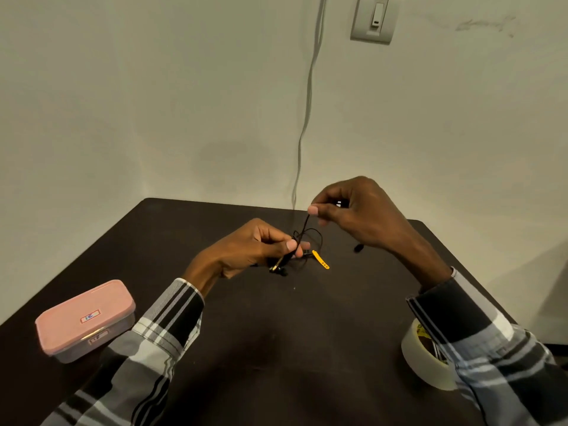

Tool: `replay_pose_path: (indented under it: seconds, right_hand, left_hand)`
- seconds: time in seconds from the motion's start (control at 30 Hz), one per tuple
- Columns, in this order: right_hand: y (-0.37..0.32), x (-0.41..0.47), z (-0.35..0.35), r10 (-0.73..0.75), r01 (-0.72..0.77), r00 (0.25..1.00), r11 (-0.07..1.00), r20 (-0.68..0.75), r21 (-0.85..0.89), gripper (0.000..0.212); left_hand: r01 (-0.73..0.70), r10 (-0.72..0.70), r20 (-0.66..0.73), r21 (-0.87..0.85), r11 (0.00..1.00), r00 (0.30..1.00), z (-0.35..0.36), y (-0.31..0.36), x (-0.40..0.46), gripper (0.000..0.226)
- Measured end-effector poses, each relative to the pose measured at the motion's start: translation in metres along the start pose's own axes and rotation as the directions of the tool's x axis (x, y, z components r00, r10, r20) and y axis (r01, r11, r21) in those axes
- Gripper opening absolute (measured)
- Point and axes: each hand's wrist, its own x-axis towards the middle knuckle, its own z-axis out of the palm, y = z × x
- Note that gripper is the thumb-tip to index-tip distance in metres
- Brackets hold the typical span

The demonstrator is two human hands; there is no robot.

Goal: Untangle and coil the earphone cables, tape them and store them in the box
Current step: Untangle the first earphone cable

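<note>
A thin black earphone cable hangs in loose loops between my two hands above the dark table. My left hand pinches the cable near its gold plug. Higher and to the right, my right hand pinches another stretch of the cable between thumb and forefinger. One black earbud dangles below my right wrist. A pink box with its lid on sits at the table's left edge. A roll of white tape lies at the right, partly hidden by my right sleeve.
A small yellow strip lies on the table just right of my left hand. The table's far edge meets a pale wall with a white cord running down it and a switch plate above.
</note>
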Motion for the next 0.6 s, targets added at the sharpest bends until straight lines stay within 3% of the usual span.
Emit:
replay_pose_path:
  seconds: [0.1, 0.17, 0.27, 0.37, 0.47, 0.6]
  right_hand:
    - [0.005, 0.009, 0.004, -0.021, 0.019, 1.000, 0.996, 0.020, 0.090, 0.012]
    - [0.010, 0.010, 0.010, 0.004, -0.016, 0.999, 0.966, 0.047, 0.259, 0.013]
    - [0.020, 0.006, 0.025, 0.112, -0.152, 0.988, 0.837, 0.107, 0.526, 0.013]
    - [0.028, -0.001, 0.046, 0.211, -0.271, 0.962, 0.707, 0.171, 0.653, 0.009]
    - [0.032, -0.016, 0.069, 0.265, -0.342, 0.940, 0.686, 0.217, 0.642, 0.021]
    - [0.037, -0.038, 0.087, 0.221, -0.343, 0.936, 0.743, 0.274, 0.574, 0.013]
  left_hand:
    - [-0.028, 0.040, 0.096, -0.127, 0.991, 0.995, 0.009, 0.000, -0.004, 0.027]
    - [-0.064, 0.107, 0.127, -0.299, 0.952, 0.986, 0.015, 0.003, -0.009, 0.023]
    - [-0.120, 0.206, 0.110, -0.518, 0.847, 0.972, 0.018, 0.007, -0.013, 0.023]
    - [-0.185, 0.278, 0.065, -0.601, 0.778, 0.958, 0.019, 0.009, -0.013, 0.023]
    - [-0.220, 0.301, 0.023, -0.628, 0.746, 0.953, 0.017, 0.012, -0.011, 0.021]
    - [-0.251, 0.265, -0.068, -0.607, 0.754, 0.962, 0.007, 0.010, -0.010, 0.023]
